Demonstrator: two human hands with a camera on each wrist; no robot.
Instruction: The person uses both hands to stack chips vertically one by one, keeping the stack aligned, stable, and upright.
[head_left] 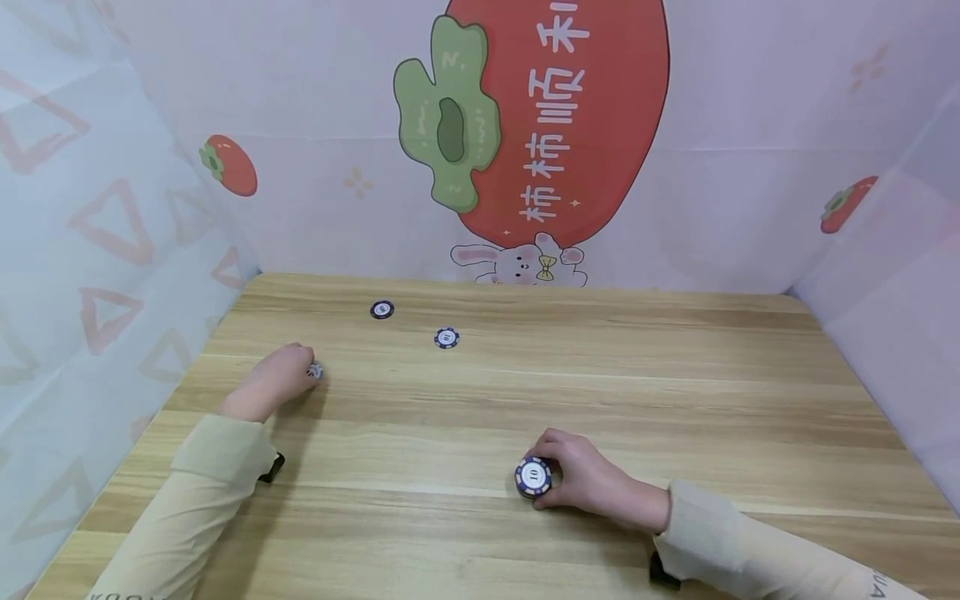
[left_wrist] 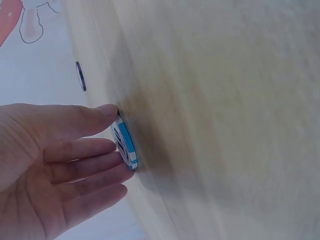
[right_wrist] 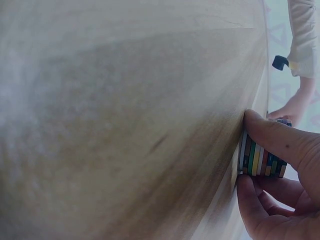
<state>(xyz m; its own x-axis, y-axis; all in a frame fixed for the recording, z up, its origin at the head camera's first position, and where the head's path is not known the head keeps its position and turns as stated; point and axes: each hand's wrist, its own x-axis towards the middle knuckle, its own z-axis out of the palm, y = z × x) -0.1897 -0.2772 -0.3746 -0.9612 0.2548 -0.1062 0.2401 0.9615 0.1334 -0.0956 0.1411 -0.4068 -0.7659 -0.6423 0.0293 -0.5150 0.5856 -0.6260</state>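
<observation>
At the left of the table, my left hand (head_left: 276, 377) reaches down over a blue-and-white poker chip (left_wrist: 127, 144). In the left wrist view the thumb sits at one edge of this chip and the fingertips at the other, while the chip lies flat at the tabletop. Nearer the front, right of the middle, my right hand (head_left: 588, 479) grips a stack of poker chips (head_left: 533, 477) by its sides. The top chip is dark blue and white and reads 10. Several colours show along the stack's side (right_wrist: 263, 159) in the right wrist view, between thumb and fingers.
Two more chips lie apart toward the back of the wooden table (head_left: 420, 442): a dark one (head_left: 382, 310) and a blue-and-white one (head_left: 447, 337). Behind the table's far edge stands a printed backdrop (head_left: 322, 217), with side panels at left and right.
</observation>
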